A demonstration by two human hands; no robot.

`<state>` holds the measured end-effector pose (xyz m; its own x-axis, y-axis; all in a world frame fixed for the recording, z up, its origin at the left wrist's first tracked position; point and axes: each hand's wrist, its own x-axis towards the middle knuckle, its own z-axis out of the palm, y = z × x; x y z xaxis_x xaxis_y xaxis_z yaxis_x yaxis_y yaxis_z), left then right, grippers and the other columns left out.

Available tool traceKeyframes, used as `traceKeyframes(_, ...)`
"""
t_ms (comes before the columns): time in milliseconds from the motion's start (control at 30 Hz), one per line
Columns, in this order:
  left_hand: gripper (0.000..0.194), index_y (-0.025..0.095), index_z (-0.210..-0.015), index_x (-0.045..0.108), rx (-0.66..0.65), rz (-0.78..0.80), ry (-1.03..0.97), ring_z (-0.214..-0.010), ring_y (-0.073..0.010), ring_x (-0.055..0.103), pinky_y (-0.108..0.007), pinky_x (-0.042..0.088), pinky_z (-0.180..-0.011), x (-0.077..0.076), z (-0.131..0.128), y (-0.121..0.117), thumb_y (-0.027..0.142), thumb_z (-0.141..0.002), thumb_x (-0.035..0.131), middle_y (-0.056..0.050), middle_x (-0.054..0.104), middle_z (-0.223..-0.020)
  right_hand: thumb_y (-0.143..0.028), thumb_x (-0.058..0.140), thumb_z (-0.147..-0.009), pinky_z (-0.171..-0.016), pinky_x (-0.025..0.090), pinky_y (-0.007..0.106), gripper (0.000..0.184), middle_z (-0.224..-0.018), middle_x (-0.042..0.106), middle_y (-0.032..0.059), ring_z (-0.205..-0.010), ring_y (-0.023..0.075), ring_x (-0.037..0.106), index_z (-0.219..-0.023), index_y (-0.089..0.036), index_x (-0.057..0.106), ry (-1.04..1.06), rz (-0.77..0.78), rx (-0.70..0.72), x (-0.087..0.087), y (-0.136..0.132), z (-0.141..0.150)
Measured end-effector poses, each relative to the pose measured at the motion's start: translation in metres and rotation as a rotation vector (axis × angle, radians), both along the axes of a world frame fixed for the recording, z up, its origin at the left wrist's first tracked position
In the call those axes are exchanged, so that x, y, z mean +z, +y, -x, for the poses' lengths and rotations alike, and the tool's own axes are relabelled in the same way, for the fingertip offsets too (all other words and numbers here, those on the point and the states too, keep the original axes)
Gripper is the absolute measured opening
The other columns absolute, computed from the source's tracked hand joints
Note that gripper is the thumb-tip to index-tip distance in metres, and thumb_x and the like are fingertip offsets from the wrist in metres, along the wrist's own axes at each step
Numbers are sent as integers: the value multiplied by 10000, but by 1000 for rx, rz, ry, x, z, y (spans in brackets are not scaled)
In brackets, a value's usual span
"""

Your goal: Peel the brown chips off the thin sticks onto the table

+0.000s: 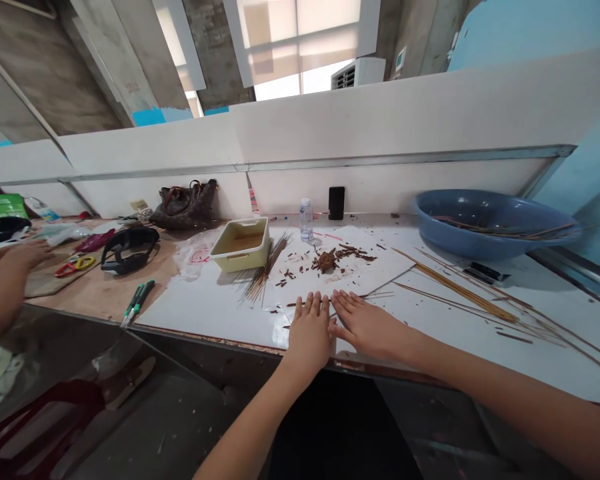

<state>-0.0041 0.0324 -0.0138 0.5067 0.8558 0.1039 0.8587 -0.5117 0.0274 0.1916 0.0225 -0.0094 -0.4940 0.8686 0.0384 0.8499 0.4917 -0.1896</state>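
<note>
Near the table's front edge, my left hand [310,330] lies palm down with its fingers stretched out. My right hand [367,323] rests flat beside it, thumb against the left hand. Under the fingertips of both runs a thin stick [379,294] with a dark brown coating; its ends show on either side. Just beyond the hands is a lump of brown paste [326,261], with several small dark brown pieces [356,253] scattered around it on a white board [390,270]. Whatever lies beneath my palms is hidden.
A yellow-green tub [240,260] of brownish liquid stands left beside thin sticks [267,270]. Behind are a bottle [306,220] and a phone [337,203]. Right lie bundled sticks [465,290] and a blue basin [495,230]. Another person's arm [5,293] reaches in at far left, near scissors [75,266].
</note>
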Motion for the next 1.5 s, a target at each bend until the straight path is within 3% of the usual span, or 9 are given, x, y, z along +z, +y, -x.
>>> traceKeyframes(200, 650, 121, -1753, 392, 71, 61, -29, -1716, -321, 305, -553, 212, -1425, 7, -15, 20, 351, -1148, 334, -152, 370, -1807, -678, 276, -1155, -1389, 279, 587, 873, -1776, 372, 260, -1693, 378, 324, -1752, -47, 366, -7, 50, -52, 13, 23, 8)
traceKeyframes(433, 632, 79, -1733, 414, -17, 6, -20, -1692, -282, 365, -499, 242, -1418, -3, 1, 1, 303, -1162, 259, -147, 422, -1780, -768, 260, -1120, -1395, 283, 541, 1018, -1773, 337, 305, -1681, 399, 348, -1716, 48, 378, -13, 36, -42, 11, -5, 11)
traceKeyframes(533, 633, 95, -1733, 421, 13, 31, -31, -1700, -300, 347, -532, 253, -1411, 3, -5, 16, 315, -1154, 291, -160, 412, -1782, -690, 262, -1150, -1395, 277, 553, 940, -1757, 356, 322, -1682, 390, 344, -1709, 56, 386, -42, 53, -63, 16, 10, 14)
traceKeyframes(633, 641, 97, -1739, 408, 52, 63, -25, -1706, -302, 330, -540, 229, -1416, 8, -13, 27, 326, -1149, 305, -166, 388, -1793, -590, 314, -1171, -1388, 285, 583, 805, -1767, 367, 282, -1691, 374, 323, -1734, -20, 388, -35, 24, -86, 15, 23, 15)
traceKeyframes(867, 626, 107, -1732, 425, 16, -33, -31, -1685, -286, 381, -529, 284, -1404, -8, 1, -5, 273, -1137, 320, -151, 417, -1782, -641, 330, -1160, -1365, 349, 598, 833, -1775, 365, 258, -1668, 391, 377, -1739, -45, 396, 9, -61, -22, -7, -7, 5)
traceKeyframes(1100, 675, 14, -1732, 373, 103, 79, -24, -1717, -292, 298, -509, 216, -1426, 17, -12, 23, 246, -1098, 358, -179, 321, -1812, -679, 209, -1156, -1387, 298, 562, 918, -1752, 397, 302, -1675, 383, 362, -1707, 27, 414, -41, 20, -81, 18, 31, 12)
traceKeyframes(1333, 719, 72, -1753, 362, 23, 30, -10, -1707, -279, 332, -497, 267, -1413, 2, 5, -9, 223, -1052, 418, -157, 353, -1809, -721, 193, -1144, -1384, 316, 533, 967, -1755, 386, 306, -1667, 377, 381, -1705, 34, 416, -75, -79, -78, -5, -3, 13)
traceKeyframes(1500, 695, 40, -1738, 375, 78, 102, 6, -1706, -292, 334, -527, 224, -1424, 20, -2, 14, 261, -1080, 385, -181, 361, -1798, -663, 234, -1165, -1381, 314, 552, 880, -1753, 398, 295, -1668, 371, 381, -1711, -1, 427, -96, -45, -109, 3, 20, 13)
